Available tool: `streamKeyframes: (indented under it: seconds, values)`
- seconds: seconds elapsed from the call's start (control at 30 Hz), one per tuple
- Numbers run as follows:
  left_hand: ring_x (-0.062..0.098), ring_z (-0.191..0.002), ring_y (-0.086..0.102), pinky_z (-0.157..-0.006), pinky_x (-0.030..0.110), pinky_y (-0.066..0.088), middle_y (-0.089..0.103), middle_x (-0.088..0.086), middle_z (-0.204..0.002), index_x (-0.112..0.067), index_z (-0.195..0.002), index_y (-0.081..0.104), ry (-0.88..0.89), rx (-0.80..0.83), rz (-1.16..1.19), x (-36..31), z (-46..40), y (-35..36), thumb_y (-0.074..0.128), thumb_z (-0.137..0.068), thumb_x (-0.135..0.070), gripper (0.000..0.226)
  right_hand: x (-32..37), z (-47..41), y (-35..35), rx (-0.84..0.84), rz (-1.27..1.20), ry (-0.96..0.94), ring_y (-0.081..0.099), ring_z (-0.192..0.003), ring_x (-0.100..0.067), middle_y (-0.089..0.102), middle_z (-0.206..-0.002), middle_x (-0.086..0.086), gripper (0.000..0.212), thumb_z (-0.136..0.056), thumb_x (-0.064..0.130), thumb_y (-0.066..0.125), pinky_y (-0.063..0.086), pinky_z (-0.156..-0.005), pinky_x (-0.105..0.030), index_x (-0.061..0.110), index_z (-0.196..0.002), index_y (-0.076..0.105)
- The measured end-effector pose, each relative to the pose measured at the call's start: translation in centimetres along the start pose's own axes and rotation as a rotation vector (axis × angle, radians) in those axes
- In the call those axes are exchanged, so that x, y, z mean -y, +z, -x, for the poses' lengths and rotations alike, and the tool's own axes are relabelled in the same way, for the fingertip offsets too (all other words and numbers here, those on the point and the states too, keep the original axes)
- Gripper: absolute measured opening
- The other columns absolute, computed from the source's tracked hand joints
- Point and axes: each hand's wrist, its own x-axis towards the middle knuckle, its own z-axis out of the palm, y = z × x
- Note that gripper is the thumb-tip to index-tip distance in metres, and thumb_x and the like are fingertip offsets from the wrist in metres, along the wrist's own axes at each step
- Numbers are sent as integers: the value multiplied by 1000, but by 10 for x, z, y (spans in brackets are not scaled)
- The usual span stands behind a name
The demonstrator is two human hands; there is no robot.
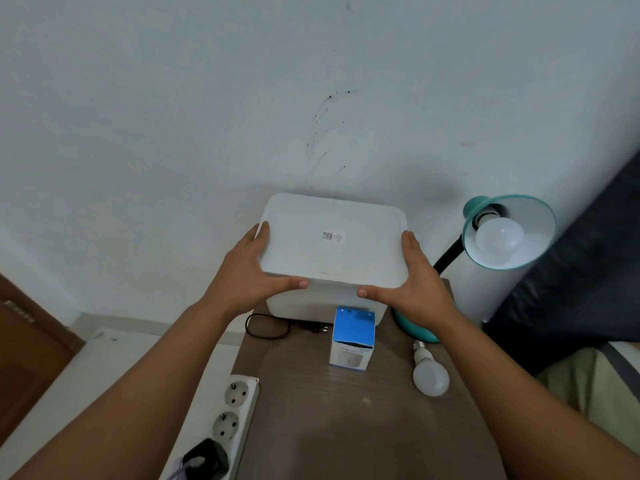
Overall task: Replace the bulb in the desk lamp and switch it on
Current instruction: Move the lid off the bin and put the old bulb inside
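At mid-frame your left hand (251, 271) and right hand (412, 278) grip the opposite ends of a white lid (332, 237), fingers (260, 233) pressed together along its sides and thumbs under its near edge, holding it just above the white box (294, 304) at the back of the surface (363, 427). The teal lamp (509, 230) stands at right with a bulb (498, 237) in its shade. A second, loose bulb (430, 374) lies lower right beside a blue carton (353, 337), and a power strip (235, 414) sits lower left.
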Motion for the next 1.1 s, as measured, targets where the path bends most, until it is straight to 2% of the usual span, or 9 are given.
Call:
streamKeyframes:
  seconds: [0.07, 0.2, 0.37, 0.47, 0.6, 0.7, 0.83, 0.97, 1.1]
  values:
    - [15, -148, 22, -119, 37, 26, 17, -8, -165, -21, -160, 13, 16, -16, 0, -3, 17, -1, 85, -58, -63, 131, 2, 17, -5, -12, 40, -8, 8, -151, -13, 1, -166, 7, 141, -52, 71, 77, 17, -122, -38, 22, -158, -2]
    - [12, -146, 24, -118, 38, 30, 17, -11, -164, -25, -160, 12, 19, -27, -7, -3, 64, 0, 80, -55, -72, 134, 3, 62, -11, -29, 79, -35, 11, -149, -13, -1, -166, 11, 138, -57, 64, 83, 19, -120, -34, 25, -157, -3]
    - [16, -147, 25, -118, 43, 31, 17, -10, -165, -28, -159, 9, 17, -18, -57, -3, 132, 14, 72, -56, -80, 132, -7, 125, -15, 6, 92, -57, 2, -151, -10, -3, -166, 7, 144, -45, 81, 67, 9, -121, -30, 26, -158, -4]
    - [18, -147, 26, -118, 45, 31, 16, -9, -165, -30, -159, 7, -5, -1, -66, -2, 171, 28, 68, -54, -83, 133, -17, 164, -12, 40, 85, -37, 2, -149, -7, -3, -164, 11, 144, -44, 84, 64, 10, -119, -30, 30, -157, -6]
    - [13, -150, 18, -119, 31, 18, 11, -9, -166, -26, -160, 10, -27, 23, -60, 0, 212, 45, 72, -50, -80, 137, -37, 208, -3, 88, 71, -38, -2, -140, 4, -6, -153, 26, 138, -52, 75, 69, 5, -117, -27, 30, -156, -11]
    - [12, -149, 18, -119, 32, 19, 13, -9, -165, -28, -160, 9, -55, 54, -61, 2, 236, 56, 74, -49, -79, 138, -54, 232, 3, 120, 72, 14, -5, -149, -6, -14, -157, 22, 139, -53, 73, 72, 8, -120, -35, 33, -154, -15]
    - [9, -150, 13, -120, 28, 15, 10, -7, -166, -26, -160, 10, -89, 95, -65, 11, 260, 74, 78, -51, -77, 138, -71, 255, 7, 172, 105, 60, -5, -150, -9, -21, -158, 19, 141, -55, 71, 75, 8, -119, -32, 33, -153, -19]
    - [15, -149, 19, -120, 32, 20, 14, -6, -165, -25, -160, 10, -169, 167, -60, 21, 279, 92, 71, -46, -84, 142, -86, 268, 17, 247, 139, 113, -9, -150, -11, -24, -160, 14, 140, -58, 72, 75, 8, -119, -34, 36, -150, -24]
    - [15, -148, 21, -118, 30, 21, 18, -3, -165, -25, -160, 11, -221, 225, -69, 31, 286, 106, 76, -45, -82, 143, -104, 276, 31, 277, 156, 180, -8, -151, -11, -19, -163, 10, 142, -54, 79, 72, 7, -119, -31, 34, -152, -21]
